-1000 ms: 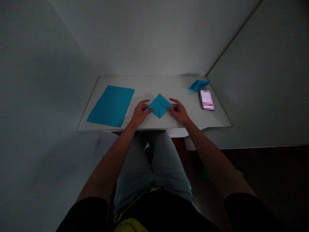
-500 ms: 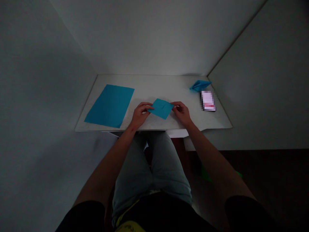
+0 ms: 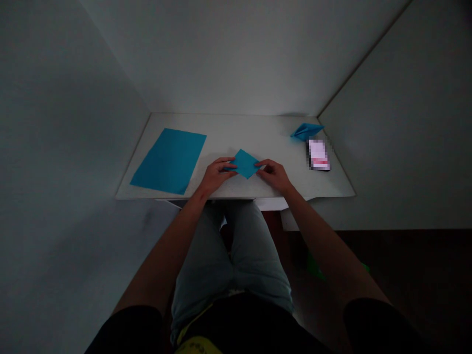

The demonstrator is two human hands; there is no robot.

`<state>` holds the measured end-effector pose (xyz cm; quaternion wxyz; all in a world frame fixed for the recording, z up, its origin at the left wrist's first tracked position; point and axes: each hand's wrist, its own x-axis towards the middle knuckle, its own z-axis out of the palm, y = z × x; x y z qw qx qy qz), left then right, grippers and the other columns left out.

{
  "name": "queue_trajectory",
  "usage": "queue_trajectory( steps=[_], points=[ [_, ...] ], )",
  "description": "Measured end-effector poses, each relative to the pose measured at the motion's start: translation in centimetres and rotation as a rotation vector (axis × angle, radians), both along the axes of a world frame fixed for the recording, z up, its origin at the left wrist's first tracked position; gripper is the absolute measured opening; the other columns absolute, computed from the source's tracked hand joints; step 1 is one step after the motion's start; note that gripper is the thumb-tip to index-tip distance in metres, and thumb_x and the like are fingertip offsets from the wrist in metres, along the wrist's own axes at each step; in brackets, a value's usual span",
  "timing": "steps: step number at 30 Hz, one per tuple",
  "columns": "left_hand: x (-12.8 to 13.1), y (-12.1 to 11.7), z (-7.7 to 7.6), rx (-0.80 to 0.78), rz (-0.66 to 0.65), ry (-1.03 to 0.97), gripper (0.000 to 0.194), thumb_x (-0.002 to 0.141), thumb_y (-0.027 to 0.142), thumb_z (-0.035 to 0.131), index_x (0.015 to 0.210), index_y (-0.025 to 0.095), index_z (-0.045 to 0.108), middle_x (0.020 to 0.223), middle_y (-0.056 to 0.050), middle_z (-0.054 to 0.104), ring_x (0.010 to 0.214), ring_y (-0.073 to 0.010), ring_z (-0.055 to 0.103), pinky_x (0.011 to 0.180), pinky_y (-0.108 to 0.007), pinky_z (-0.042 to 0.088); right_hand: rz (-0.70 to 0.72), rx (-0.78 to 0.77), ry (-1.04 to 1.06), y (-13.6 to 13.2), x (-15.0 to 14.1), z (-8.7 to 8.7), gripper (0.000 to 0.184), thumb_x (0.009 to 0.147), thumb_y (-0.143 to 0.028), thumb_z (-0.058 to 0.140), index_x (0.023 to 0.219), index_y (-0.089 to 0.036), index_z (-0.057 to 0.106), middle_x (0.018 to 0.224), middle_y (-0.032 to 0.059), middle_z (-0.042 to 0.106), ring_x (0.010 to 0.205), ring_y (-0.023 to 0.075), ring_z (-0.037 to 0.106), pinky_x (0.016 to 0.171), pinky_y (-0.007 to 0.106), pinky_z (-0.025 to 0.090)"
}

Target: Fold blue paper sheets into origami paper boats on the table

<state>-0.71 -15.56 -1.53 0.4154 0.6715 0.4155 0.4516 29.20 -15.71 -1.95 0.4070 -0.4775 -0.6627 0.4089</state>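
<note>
One blue folded-paper diamond [image 3: 245, 164], pinched at its side corners by bare left hand [image 3: 215, 175] and bare right hand [image 3: 276, 175].

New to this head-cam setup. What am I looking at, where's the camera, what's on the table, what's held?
There's no machine here: these are a person's bare hands. One camera, worn on the head, looks forward and down, so the arms reach in from the bottom of the picture. The left hand and right hand hold a small blue paper, diamond-shaped from here, by its opposite sides. On the white table, a larger blue sheet lies flat to the left. Far right sits a folded blue paper shape, and just nearer, a phone-like object whose screen is pixelated, so unreadable.
</note>
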Motion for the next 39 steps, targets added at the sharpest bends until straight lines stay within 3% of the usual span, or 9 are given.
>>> queue_trajectory(
  steps=[6, 10, 12, 17, 21, 24, 28, 31, 39],
  points=[
    [0.4, 0.1, -0.2, -0.008, 0.11, 0.011, 0.024, 0.093, 0.044, 0.09, 0.088, 0.021, 0.084, 0.136, -0.013, 0.08, 0.117, -0.0258, 0.078, 0.104, -0.045, 0.067, -0.075, -0.033, -0.003, 0.2, -0.3, -0.4, 0.059, 0.085, -0.082, 0.083, 0.093, -0.024, 0.071, 0.064, -0.0024, 0.06, 0.057, 0.015, 0.052, 0.056, 0.03, 0.039],
    [0.5, 0.3, -0.8, -0.092, 0.115, -0.053, 0.034, 0.088, 0.046, 0.093, 0.109, 0.021, 0.082, 0.114, -0.009, 0.084, 0.094, -0.0202, 0.079, 0.091, -0.038, 0.067, -0.051, 0.009, 0.057, 0.3, -0.4, -0.5, 0.062, 0.085, -0.081, 0.084, 0.108, -0.026, 0.07, 0.086, -0.0001, 0.069, 0.061, 0.0141, 0.055, 0.057, 0.03, 0.044],
    [0.5, 0.3, -0.9, -0.106, 0.103, -0.043, 0.037, 0.09, 0.044, 0.092, 0.118, 0.022, 0.081, 0.103, -0.006, 0.084, 0.084, -0.0182, 0.076, 0.086, -0.035, 0.066, -0.04, 0.033, 0.052, 0.3, -0.4, -0.4, 0.062, 0.087, -0.081, 0.082, 0.113, -0.026, 0.072, 0.087, 0.0002, 0.068, 0.063, 0.0144, 0.053, 0.058, 0.031, 0.044],
    [0.7, 0.3, -0.8, 0.011, 0.018, 0.064, 0.024, 0.094, 0.04, 0.088, 0.111, 0.024, 0.087, 0.14, -0.011, 0.077, 0.095, -0.0171, 0.076, 0.092, -0.036, 0.066, -0.001, 0.022, -0.031, 0.3, -0.2, -0.3, 0.057, 0.096, -0.078, 0.074, 0.116, -0.024, 0.079, 0.067, -0.0026, 0.057, 0.057, 0.0147, 0.047, 0.057, 0.031, 0.036],
    [1.0, 0.1, -0.7, 0.053, -0.01, 0.144, 0.045, 0.079, 0.034, 0.101, 0.121, 0.025, 0.087, 0.151, -0.013, 0.068, 0.108, -0.0213, 0.077, 0.093, -0.038, 0.068, -0.013, 0.002, -0.017, 0.3, -0.2, -0.3, 0.057, 0.095, -0.074, 0.075, 0.123, -0.024, 0.081, 0.066, -0.0033, 0.056, 0.058, 0.015, 0.045, 0.057, 0.031, 0.034],
    [1.1, -0.1, -0.6, 0.084, 0.004, 0.172, 0.044, 0.083, 0.031, 0.099, 0.124, 0.025, 0.085, 0.142, -0.012, 0.073, 0.115, -0.0241, 0.076, 0.098, -0.039, 0.067, -0.02, 0.019, -0.014, 0.3, -0.3, -0.2, 0.059, 0.088, -0.069, 0.084, 0.126, -0.024, 0.081, 0.065, -0.0045, 0.054, 0.059, 0.0143, 0.042, 0.057, 0.031, 0.033],
    [1.3, -0.3, -0.3, 0.09, 0.025, 0.199, 0.023, 0.096, 0.034, 0.089, 0.118, 0.025, 0.087, 0.12, -0.009, 0.083, 0.1, -0.0218, 0.078, 0.095, -0.039, 0.065, -0.028, 0.016, 0.002, 0.1, -0.4, 0.0, 0.056, 0.087, -0.067, 0.086, 0.122, -0.023, 0.08, 0.063, -0.0061, 0.048, 0.057, 0.0134, 0.038, 0.057, 0.031, 0.032],
    [1.5, -0.4, -0.2, 0.055, 0.037, 0.221, 0.023, 0.098, 0.04, 0.089, 0.114, 0.025, 0.087, 0.111, -0.007, 0.086, 0.092, -0.0207, 0.079, 0.091, -0.037, 0.066, -0.037, 0.025, 0.0, 0.0, -0.5, 0.2, 0.054, 0.09, -0.068, 0.083, 0.12, -0.023, 0.079, 0.062, -0.0062, 0.048, 0.057, 0.0134, 0.039, 0.057, 0.03, 0.031],
    [2.0, -0.6, 0.1, 0.05, 0.075, 0.31, 0.031, 0.094, 0.029, 0.094, 0.121, 0.022, 0.083, 0.114, -0.007, 0.084, 0.088, -0.0158, 0.078, 0.088, -0.031, 0.067, -0.054, 0.057, -0.003, 0.0, -0.7, 0.2, 0.053, 0.089, -0.06, 0.083, 0.126, -0.023, 0.074, 0.063, -0.0077, 0.049, 0.055, 0.0132, 0.041, 0.056, 0.029, 0.032]
  ],
)
